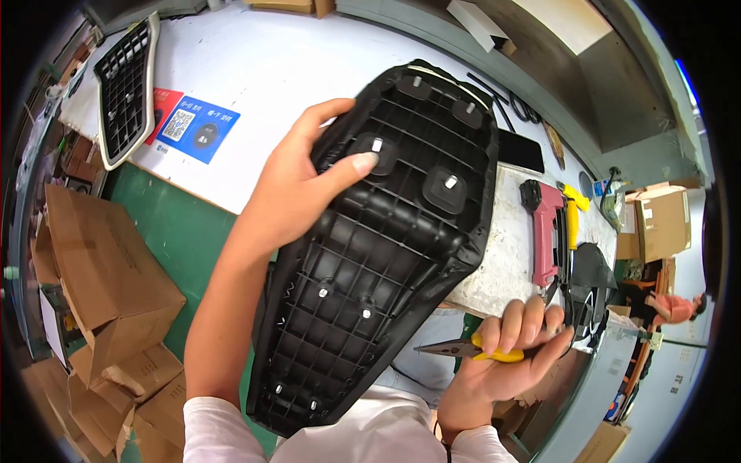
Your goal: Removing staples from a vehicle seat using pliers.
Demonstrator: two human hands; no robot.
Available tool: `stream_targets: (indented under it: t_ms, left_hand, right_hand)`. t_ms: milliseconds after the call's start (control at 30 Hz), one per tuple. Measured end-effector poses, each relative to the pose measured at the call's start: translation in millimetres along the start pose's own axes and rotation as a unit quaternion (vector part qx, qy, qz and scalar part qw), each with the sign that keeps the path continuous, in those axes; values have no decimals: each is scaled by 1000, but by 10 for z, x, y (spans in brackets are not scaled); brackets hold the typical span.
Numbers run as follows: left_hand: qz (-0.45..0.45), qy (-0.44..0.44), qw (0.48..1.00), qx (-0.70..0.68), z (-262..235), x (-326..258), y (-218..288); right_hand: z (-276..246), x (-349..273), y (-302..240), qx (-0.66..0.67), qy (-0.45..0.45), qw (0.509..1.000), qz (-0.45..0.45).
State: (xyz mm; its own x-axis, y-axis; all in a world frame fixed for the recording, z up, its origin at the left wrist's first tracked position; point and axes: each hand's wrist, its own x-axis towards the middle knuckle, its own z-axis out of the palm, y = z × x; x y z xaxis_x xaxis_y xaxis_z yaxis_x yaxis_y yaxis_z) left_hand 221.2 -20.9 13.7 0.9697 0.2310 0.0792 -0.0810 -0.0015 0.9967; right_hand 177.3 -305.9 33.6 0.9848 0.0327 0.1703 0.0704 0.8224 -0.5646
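A long black motorcycle seat [351, 258] lies tilted across my front, its ribbed plastic underside turned up. Bolts and rubber pads stand out of the base, and a black cover is folded over its rim. My left hand [297, 177] grips the seat's left edge, thumb on the base beside a bolt, fingers round the outer side. Away from the seat at lower right, my right hand [515, 347] is closed round needle-nose pliers [455, 349] with yellow handles. Their dark tips point left, near the seat's right side.
A pink-red staple gun [545, 231] lies right of the seat by a yellow-handled tool [572, 220] and a black phone [521, 154]. A second seat base [126, 92] rests at far left by a blue printed card [199, 130]. Cardboard boxes [116, 270] crowd the lower left.
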Motion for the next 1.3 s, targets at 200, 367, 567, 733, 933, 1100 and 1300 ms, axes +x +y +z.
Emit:
stream_targets:
  t_ms: [200,367,567,733,933,1100,1300]
  left_hand:
    - [23,48,998,29,-149,8,-183]
    - [-79,6,993,-87,-181,-154,-252]
    - [-116,24,985,-125,-193,-291,-279]
    - [-72,100,987,-100,-132,-351,-173]
    - [7,143,989,33,83,-403,336]
    - [86,137,952,260,328,-353,499]
    - [169,133,862,459,466,-347,497]
  right_hand:
    - [-282,-286,90,-236,-58,967,-73]
    - [-310,-327,23,-261,-59,954,-137]
    - [-327,-329,-52,-231,-84,954,-171]
    - [-220,-380,-121,-116,-71,964,-230]
    - [-146,-427,-48,-72,-45,976,-199]
    - [-247,-336,176,-67,-61,990,-110]
    - [-335,-412,411,-87,-41,989,-109]
